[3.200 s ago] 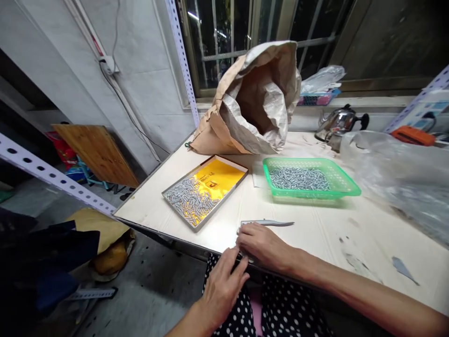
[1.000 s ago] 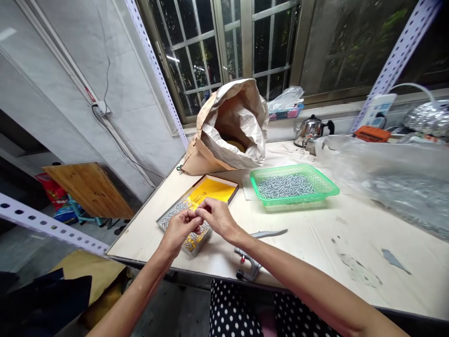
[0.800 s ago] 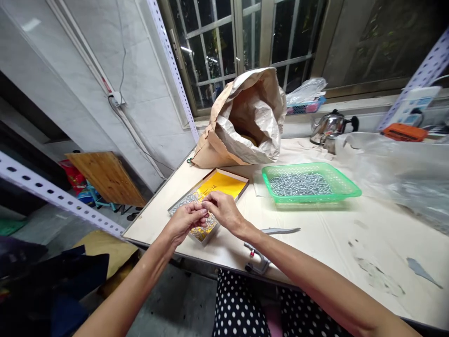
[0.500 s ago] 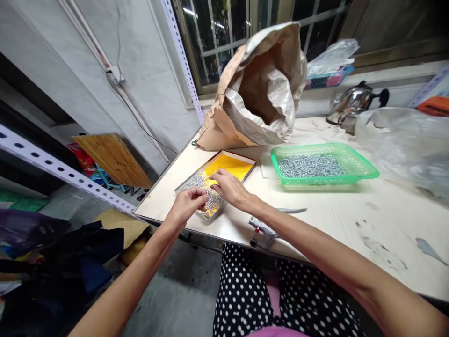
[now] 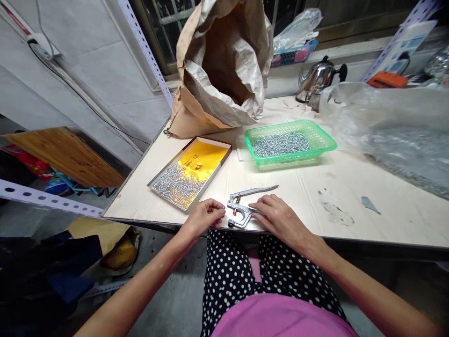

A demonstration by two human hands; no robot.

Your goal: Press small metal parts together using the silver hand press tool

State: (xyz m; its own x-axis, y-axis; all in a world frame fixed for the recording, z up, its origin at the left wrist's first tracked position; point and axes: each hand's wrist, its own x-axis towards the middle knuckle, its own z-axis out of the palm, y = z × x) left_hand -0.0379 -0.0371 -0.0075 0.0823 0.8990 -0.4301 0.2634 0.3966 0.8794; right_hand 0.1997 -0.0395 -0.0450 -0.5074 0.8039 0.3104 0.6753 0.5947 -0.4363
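My left hand (image 5: pixel 205 216) is closed in a pinch at the table's front edge, just left of the pliers. Whatever sits between its fingertips is too small to make out. Silver hand-press pliers (image 5: pixel 242 216) with a spring and a red tip lie near the edge, their jaw facing left. My right hand (image 5: pixel 280 216) has its fingers closed over the lower handle, while the upper handle sticks out free above. Behind my left hand lies a shallow box (image 5: pixel 210 180) with a yellow lining and a heap of small silver metal pieces (image 5: pixel 177 187) in its near part.
A green plastic basket (image 5: pixel 324 144) of similar small metal pieces stands behind the pliers. At the back are a large open paper bag (image 5: pixel 194 114) and a steel kettle (image 5: pixel 317 77). A clear plastic bag (image 5: pixel 403 126) covers the right side. A grey scrap (image 5: pixel 369 204) lies nearer.
Both hands have left the shallow box. My left hand has come back to the table edge, still pinched; my right has moved right onto the pliers' handle. The view has shifted rightward.
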